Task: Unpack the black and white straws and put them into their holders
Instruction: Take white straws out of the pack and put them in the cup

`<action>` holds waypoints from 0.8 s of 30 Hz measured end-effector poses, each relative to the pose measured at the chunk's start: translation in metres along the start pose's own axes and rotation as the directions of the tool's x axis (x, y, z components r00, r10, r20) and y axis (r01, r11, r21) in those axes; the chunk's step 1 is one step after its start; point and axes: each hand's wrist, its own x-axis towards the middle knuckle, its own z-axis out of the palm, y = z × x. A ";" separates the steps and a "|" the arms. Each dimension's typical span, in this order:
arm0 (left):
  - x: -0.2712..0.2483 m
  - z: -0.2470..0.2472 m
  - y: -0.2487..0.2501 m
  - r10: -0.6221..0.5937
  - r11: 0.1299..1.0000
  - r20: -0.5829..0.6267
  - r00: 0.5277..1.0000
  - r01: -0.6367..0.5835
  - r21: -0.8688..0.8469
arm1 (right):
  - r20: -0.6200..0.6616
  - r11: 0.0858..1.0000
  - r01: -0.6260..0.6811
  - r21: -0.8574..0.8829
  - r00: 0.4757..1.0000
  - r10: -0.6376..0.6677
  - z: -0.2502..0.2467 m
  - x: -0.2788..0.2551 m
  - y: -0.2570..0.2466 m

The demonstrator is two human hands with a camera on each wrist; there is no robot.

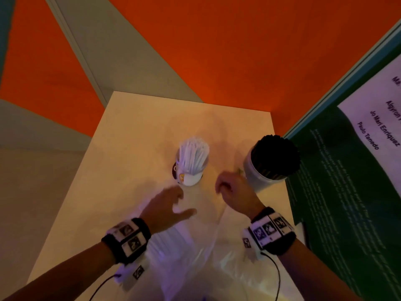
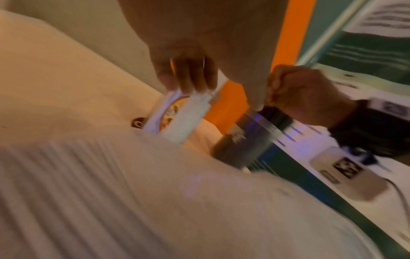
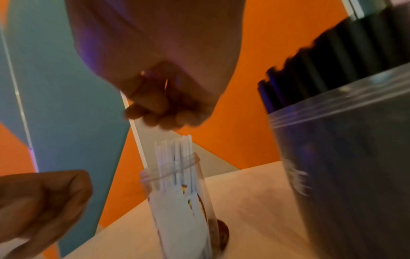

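Note:
A clear jar (image 1: 191, 178) packed with white straws (image 1: 194, 153) stands mid-table. To its right a clear tub (image 1: 259, 177) holds black straws (image 1: 275, 153). My left hand (image 1: 173, 200) hovers just in front of the jar, thumb spread, fingers loosely bent and holding nothing; the left wrist view shows its fingers (image 2: 188, 75) above the jar (image 2: 177, 119). My right hand (image 1: 227, 187) is curled into a fist between jar and tub (image 3: 343, 166), with nothing seen in it. Beneath my left wrist lies a clear plastic bag (image 1: 173, 246) of white straws (image 2: 88, 184).
A green and white poster board (image 1: 347, 170) leans along the table's right side, close behind the black-straw tub. A small dark round lid (image 1: 174, 169) lies by the jar's base. The table (image 1: 130, 137) ends at the left, with orange walls behind.

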 end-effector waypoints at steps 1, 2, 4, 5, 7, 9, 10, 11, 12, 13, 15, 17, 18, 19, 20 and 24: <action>-0.015 0.009 0.006 0.002 0.997 0.156 0.988 -0.014 0.075 | 0.199 0.996 -0.089 -0.019 0.976 0.091 0.001 -0.017 0.001; -0.028 0.019 0.012 -0.002 0.989 0.293 0.956 -0.041 0.140 | 0.397 0.984 -0.162 -0.077 0.900 0.179 0.005 -0.033 0.002; -0.049 0.036 0.021 -0.020 0.976 0.463 0.886 -0.083 0.202 | 0.697 0.952 -0.234 -0.198 0.649 0.305 0.021 -0.062 0.004; -0.056 0.042 0.024 -0.021 0.972 0.490 0.871 -0.097 0.214 | 0.781 0.939 -0.264 -0.221 0.529 0.332 0.033 -0.073 0.003; -0.064 0.047 0.028 -0.001 0.970 0.473 0.881 -0.114 0.216 | 0.835 0.943 -0.244 -0.227 0.450 0.318 0.060 -0.089 0.000; -0.066 0.044 0.032 0.005 0.984 0.438 0.899 -0.083 0.158 | 0.752 0.963 -0.173 -0.209 0.601 0.271 0.084 -0.092 -0.007; -0.066 0.040 0.033 0.009 0.990 0.423 0.906 -0.066 0.121 | 0.682 0.970 -0.135 -0.201 0.692 0.237 0.094 -0.090 -0.013; -0.067 0.035 0.034 0.014 0.995 0.404 0.915 -0.054 0.088 | 0.607 0.974 -0.129 -0.188 0.764 0.218 0.103 -0.087 -0.019; -0.068 0.029 0.035 0.019 0.997 0.376 0.926 -0.047 0.063 | 0.539 0.977 -0.112 -0.182 0.820 0.194 0.111 -0.083 -0.025; -0.070 0.023 0.035 0.028 0.998 0.340 0.940 -0.045 0.041 | 0.469 0.975 -0.048 -0.216 0.871 0.147 0.121 -0.080 -0.027; -0.073 0.013 0.034 0.063 0.998 0.278 0.958 -0.062 -0.014 | 0.368 0.915 -0.010 -0.402 0.914 0.172 0.141 -0.073 -0.028; -0.080 0.008 0.033 0.083 0.994 0.258 0.963 -0.063 -0.085 | 0.375 0.823 -0.103 -0.559 0.854 0.361 0.146 -0.070 -0.034; -0.084 0.007 0.033 0.087 0.991 0.251 0.964 -0.058 -0.121 | 0.334 0.760 -0.130 -0.637 0.842 0.423 0.154 -0.070 -0.032; -0.087 0.007 0.033 0.091 0.987 0.240 0.966 -0.057 -0.148 | 0.335 0.751 -0.163 -0.639 0.821 0.463 0.162 -0.070 -0.028; -0.089 0.007 0.033 0.096 0.985 0.229 0.969 -0.059 -0.161 | 0.318 0.735 -0.196 -0.649 0.807 0.497 0.171 -0.070 -0.020; -0.095 0.011 0.032 0.128 0.983 0.201 0.971 -0.097 -0.157 | 0.343 0.705 -0.212 -0.677 0.757 0.556 0.188 -0.073 -0.008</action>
